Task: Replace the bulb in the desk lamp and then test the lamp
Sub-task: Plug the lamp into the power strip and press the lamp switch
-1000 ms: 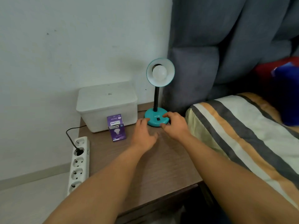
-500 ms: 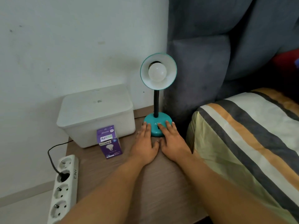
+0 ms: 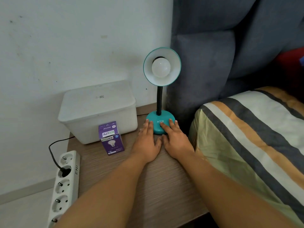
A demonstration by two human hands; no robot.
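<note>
both hands have stayed at the lamp base (image 3: pixel 159 122); left hand (image 3: pixel 146 142) and right hand (image 3: pixel 176 140) lie flat, fingers spread, gripping nothing. bulb (image 3: pixel 160 67) sits unlit in the shade. purple bulb box (image 3: pixel 111 139) stands just left, against the white bin (image 3: pixel 98 109).

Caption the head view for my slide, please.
Both hands rest flat against the teal desk lamp base; boxed bulb nearby.

You see a white lidded box (image 3: pixel 98 111) against the wall; left of it lies a power strip (image 3: pixel 65 185), right of it a striped blanket (image 3: pixel 250 129).
</note>
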